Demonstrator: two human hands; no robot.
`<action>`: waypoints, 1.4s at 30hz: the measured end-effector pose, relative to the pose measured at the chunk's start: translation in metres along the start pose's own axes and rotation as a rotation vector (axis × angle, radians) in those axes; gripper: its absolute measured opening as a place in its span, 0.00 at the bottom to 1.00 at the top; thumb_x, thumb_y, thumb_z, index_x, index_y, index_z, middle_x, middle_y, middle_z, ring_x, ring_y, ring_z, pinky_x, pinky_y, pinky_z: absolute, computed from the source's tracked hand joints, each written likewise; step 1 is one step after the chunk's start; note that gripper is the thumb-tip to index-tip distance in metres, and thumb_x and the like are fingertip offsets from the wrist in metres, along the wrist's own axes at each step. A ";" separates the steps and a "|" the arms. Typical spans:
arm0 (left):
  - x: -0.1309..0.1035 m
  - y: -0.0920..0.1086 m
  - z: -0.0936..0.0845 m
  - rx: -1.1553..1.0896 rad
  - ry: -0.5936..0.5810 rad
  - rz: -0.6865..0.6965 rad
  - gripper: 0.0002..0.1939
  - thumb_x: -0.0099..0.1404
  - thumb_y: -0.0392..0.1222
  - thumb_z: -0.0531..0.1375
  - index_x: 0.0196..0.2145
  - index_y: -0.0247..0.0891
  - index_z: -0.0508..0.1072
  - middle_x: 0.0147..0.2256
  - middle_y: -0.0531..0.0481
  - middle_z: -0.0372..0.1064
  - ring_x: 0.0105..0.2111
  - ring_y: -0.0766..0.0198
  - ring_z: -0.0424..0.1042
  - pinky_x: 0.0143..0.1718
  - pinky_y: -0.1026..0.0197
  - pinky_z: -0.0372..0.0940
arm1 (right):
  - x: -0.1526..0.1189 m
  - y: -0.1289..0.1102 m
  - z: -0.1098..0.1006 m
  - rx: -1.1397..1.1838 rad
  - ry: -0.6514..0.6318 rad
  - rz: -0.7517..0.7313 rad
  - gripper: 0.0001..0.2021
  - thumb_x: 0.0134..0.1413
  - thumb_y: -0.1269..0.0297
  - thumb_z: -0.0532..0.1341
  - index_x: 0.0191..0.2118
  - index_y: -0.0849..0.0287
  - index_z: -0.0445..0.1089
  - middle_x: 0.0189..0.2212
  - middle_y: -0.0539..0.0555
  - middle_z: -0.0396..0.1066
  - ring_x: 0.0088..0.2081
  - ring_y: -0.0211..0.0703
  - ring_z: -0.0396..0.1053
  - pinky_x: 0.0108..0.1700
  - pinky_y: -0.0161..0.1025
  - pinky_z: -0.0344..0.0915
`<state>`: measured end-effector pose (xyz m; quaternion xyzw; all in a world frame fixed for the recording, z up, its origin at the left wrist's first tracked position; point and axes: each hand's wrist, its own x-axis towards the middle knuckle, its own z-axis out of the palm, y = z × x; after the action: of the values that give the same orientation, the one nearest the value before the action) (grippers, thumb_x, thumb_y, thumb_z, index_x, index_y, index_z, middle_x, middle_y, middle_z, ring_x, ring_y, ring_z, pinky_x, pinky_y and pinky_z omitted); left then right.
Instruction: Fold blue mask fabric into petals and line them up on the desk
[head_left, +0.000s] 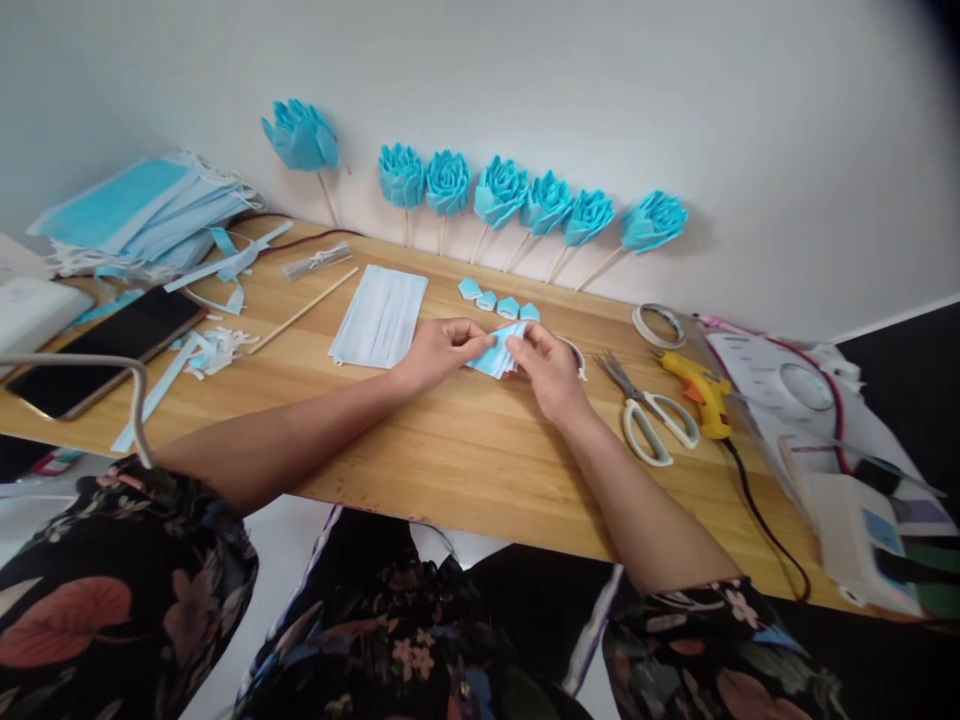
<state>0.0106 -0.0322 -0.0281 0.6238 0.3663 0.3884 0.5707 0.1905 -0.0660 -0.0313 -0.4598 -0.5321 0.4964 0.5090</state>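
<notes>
Between my two hands is a small folded piece of blue face mask material, held just above the table. My left hand pinches its left side with thumb and forefinger. On the other side my right hand grips it by the upper right edge. Right behind the hands lies a row of several small folded blue pieces. A flat pale face mask rests left of my left hand. Partly hidden behind my right hand is a roll of tape. White-handled scissors lie open to the right.
Several blue mask flowers on sticks lean against the wall. A yellow glue gun and another tape roll lie at right. Stacked masks, a phone, a wooden stick and mask scraps occupy the left.
</notes>
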 end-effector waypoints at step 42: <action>0.008 -0.008 -0.006 -0.239 -0.057 0.009 0.18 0.63 0.43 0.68 0.50 0.35 0.78 0.40 0.47 0.80 0.36 0.63 0.78 0.47 0.58 0.71 | -0.006 -0.005 -0.005 -0.479 0.046 -0.385 0.10 0.62 0.61 0.59 0.45 0.49 0.77 0.45 0.53 0.76 0.45 0.46 0.73 0.44 0.45 0.70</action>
<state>0.0085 -0.0219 -0.0349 0.5638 0.2982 0.4140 0.6494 0.1964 -0.0721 -0.0264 -0.4685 -0.6995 0.2408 0.4829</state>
